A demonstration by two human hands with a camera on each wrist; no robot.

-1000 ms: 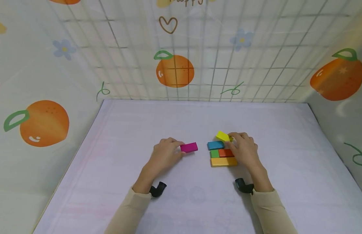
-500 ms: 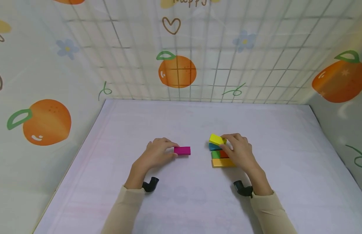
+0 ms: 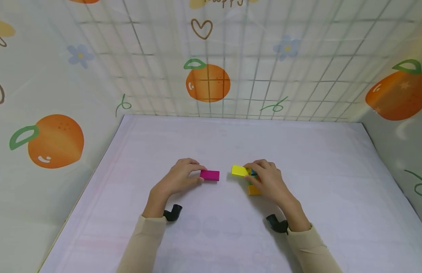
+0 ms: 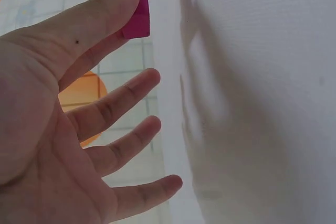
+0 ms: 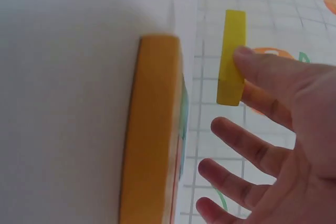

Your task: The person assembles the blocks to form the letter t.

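My left hand [image 3: 180, 177] pinches a magenta block [image 3: 210, 175] at its left end between thumb and index finger. In the left wrist view the other three fingers are spread apart from the magenta block [image 4: 137, 11]. A yellow block [image 3: 239, 171] is pinched by my right hand [image 3: 267, 180], raised above the table in the right wrist view [image 5: 231, 59]. Under that hand lies a group of blocks, mostly hidden: an orange block [image 3: 254, 190] in front, with slivers of green and blue behind it. A narrow gap separates the magenta and yellow blocks.
A white cloth covers the table [image 3: 197, 242]. Behind it and at both sides hangs a curtain [image 3: 156, 68] printed with oranges, flowers and grid lines. A black camera mount sits at each wrist.
My right hand has carried the yellow block left and nearer, from behind the blue block to beside the magenta one. My left hand has drawn back slightly left with the magenta block.
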